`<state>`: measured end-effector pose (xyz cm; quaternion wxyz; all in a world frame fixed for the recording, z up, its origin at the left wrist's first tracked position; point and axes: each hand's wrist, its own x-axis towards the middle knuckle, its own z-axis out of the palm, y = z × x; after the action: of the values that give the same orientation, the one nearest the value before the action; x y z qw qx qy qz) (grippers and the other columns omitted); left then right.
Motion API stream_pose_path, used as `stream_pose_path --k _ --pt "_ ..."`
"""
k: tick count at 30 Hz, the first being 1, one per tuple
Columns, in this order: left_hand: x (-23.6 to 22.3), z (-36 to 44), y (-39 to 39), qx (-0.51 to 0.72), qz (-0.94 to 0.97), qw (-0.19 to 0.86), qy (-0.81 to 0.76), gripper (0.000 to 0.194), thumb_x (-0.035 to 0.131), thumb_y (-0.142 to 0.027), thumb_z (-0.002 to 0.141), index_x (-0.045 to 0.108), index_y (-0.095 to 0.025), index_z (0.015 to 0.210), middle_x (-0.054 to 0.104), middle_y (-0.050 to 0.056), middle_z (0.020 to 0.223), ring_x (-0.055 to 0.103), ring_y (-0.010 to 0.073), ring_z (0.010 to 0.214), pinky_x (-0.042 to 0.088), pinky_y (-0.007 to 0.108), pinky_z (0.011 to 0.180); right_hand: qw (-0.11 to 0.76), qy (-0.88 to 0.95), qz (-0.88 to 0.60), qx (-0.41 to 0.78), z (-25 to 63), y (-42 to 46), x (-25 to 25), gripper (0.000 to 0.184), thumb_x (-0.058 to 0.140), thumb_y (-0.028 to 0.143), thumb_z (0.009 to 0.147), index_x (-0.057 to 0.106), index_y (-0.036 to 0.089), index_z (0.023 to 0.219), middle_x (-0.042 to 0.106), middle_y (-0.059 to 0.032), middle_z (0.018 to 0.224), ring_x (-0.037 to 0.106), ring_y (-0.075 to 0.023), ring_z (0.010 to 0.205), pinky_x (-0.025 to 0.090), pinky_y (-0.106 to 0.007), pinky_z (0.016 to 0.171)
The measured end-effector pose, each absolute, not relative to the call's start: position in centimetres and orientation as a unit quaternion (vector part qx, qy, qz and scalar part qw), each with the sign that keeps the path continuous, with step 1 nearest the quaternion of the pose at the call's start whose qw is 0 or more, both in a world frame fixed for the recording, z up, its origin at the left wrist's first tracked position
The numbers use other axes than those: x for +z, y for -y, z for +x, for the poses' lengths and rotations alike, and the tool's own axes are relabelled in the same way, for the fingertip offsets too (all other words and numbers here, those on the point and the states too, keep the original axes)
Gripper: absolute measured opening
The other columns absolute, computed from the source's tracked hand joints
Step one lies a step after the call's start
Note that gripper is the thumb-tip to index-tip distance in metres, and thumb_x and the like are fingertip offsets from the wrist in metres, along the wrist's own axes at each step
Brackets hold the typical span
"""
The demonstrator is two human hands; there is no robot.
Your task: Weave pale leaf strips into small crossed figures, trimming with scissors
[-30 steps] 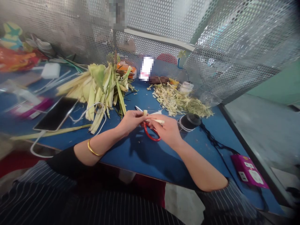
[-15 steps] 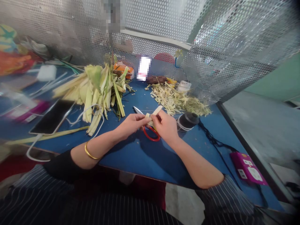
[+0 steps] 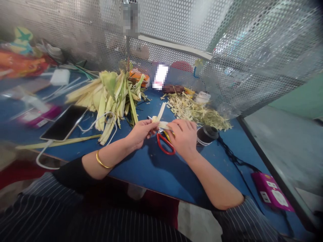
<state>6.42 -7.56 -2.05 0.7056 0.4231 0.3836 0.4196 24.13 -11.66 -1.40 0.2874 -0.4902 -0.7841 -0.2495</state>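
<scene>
Pale strips of corn husk (image 3: 161,112) are folded and crossed between my hands above the blue table. My left hand (image 3: 141,133) pinches the folded part between thumb and fingers. One strip sticks up and away from that pinch; another runs to the right. The right-hand strip's end is in the fingers of my right hand (image 3: 183,137), which are closed on it. Under my hands lie scissors (image 3: 166,144) with red and yellow handles; their blades are mostly hidden. Just right of my right hand stands a dark spool of thread (image 3: 207,135).
A heap of corn husks (image 3: 108,97) lies left of centre, trimmed scraps (image 3: 191,109) at the back right. A phone (image 3: 64,122) with a white cable lies at left. A purple box (image 3: 272,191) with black cord sits at right. A perforated screen (image 3: 176,27) borders the back.
My right hand has shifted right and turned palm down, drawing a strip sideways. One strip now points up from my left hand's pinch. The view has swung slightly left.
</scene>
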Motion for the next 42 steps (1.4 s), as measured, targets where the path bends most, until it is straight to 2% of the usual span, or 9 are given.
stream_pose_path --k 4,7,13,16,20,24,29,35,42 --pt "-2.3 6.6 7.6 0.427 0.447 0.684 -0.387 0.016 0.068 -0.028 0.076 0.064 -0.013 0.071 0.062 0.003 0.068 0.051 0.0054 0.052 0.025 0.018 0.038 0.223 0.806 -0.461 -0.296 23.8 12.2 -1.7 0.017 0.049 0.024 0.091 0.063 0.02 0.082 0.063 -0.0043 0.076 0.051 -0.0169 0.074 0.031 -0.035 0.074" --pt "-2.6 6.7 7.5 0.438 0.5 0.628 -0.405 0.019 0.068 -0.033 0.076 0.068 -0.014 0.08 0.064 0.003 0.069 0.05 0.0062 0.051 0.025 0.019 0.037 0.211 0.831 -0.47 -0.209 22.8 12.8 -2.0 0.024 0.046 0.027 0.092 0.063 0.019 0.076 0.059 -0.0042 0.066 0.049 -0.0163 0.068 0.03 -0.035 0.07" --pt "-2.8 6.4 7.1 0.434 0.495 0.633 -0.406 0.021 0.068 -0.035 0.074 0.071 -0.014 0.076 0.063 0.003 0.067 0.038 0.0042 0.045 0.019 0.022 0.038 0.441 0.574 -0.551 0.415 21.7 12.0 -2.7 0.042 0.047 0.054 0.087 0.065 0.018 0.074 0.06 -0.0024 0.067 0.053 -0.0138 0.061 0.039 -0.03 0.062" --pt "-2.9 6.3 7.2 0.416 0.502 0.643 -0.403 0.021 0.068 -0.036 0.074 0.071 -0.015 0.074 0.062 0.002 0.065 0.032 0.0039 0.044 0.016 0.024 0.039 0.532 0.341 -0.52 0.575 22.4 10.9 -3.0 0.035 0.065 0.054 0.074 0.064 0.019 0.079 0.057 0.0018 0.064 0.047 -0.0094 0.052 0.037 -0.026 0.05" --pt "-2.9 6.3 7.3 0.383 0.531 0.637 -0.406 0.026 0.066 -0.041 0.077 0.071 -0.016 0.073 0.058 0.001 0.058 0.028 0.0039 0.041 0.013 0.026 0.041 0.631 0.271 -0.477 0.549 22.9 10.3 -2.8 0.023 0.075 0.037 0.068 0.066 0.021 0.082 0.057 0.0034 0.068 0.045 -0.0073 0.053 0.039 -0.022 0.049" --pt "-2.5 6.5 7.5 0.377 0.546 0.629 -0.405 0.027 0.064 -0.04 0.079 0.07 -0.014 0.076 0.059 0.002 0.058 0.035 0.0044 0.042 0.018 0.025 0.041 0.67 0.379 -0.437 0.466 22.4 11.0 -2.0 0.015 0.064 0.036 0.08 0.067 0.022 0.083 0.064 -0.0002 0.079 0.053 -0.0085 0.06 0.048 -0.025 0.061" --pt "-1.8 6.8 7.9 0.387 0.511 0.633 -0.433 0.023 0.069 -0.031 0.074 0.059 -0.015 0.089 0.068 0.002 0.069 0.051 0.0065 0.048 0.027 0.022 0.043 0.583 0.545 -0.483 0.361 22.1 12.1 -0.8 0.014 0.054 0.033 0.088 0.062 0.023 0.094 0.065 0.0012 0.073 0.055 -0.0093 0.056 0.047 -0.026 0.059" --pt "-2.2 6.9 8.0 0.391 0.55 0.595 -0.437 0.02 0.07 -0.028 0.072 0.055 -0.015 0.077 0.063 0.0 0.055 0.049 0.0062 0.043 0.035 0.022 0.046 0.478 0.616 -0.573 0.253 22.5 12.3 -0.8 0.016 0.059 0.032 0.083 0.058 0.02 0.073 0.06 0.0023 0.064 0.05 -0.0093 0.051 0.04 -0.025 0.053" --pt "-3.0 6.9 7.7 0.405 0.575 0.567 -0.428 0.021 0.07 -0.031 0.073 0.056 -0.015 0.078 0.065 0.002 0.059 0.052 0.0068 0.043 0.037 0.021 0.045 0.39 0.657 -0.611 0.207 23.2 11.9 -1.3 0.02 0.053 0.033 0.086 0.062 0.02 0.073 0.055 0.0027 0.059 0.047 -0.0112 0.055 0.035 -0.025 0.055"
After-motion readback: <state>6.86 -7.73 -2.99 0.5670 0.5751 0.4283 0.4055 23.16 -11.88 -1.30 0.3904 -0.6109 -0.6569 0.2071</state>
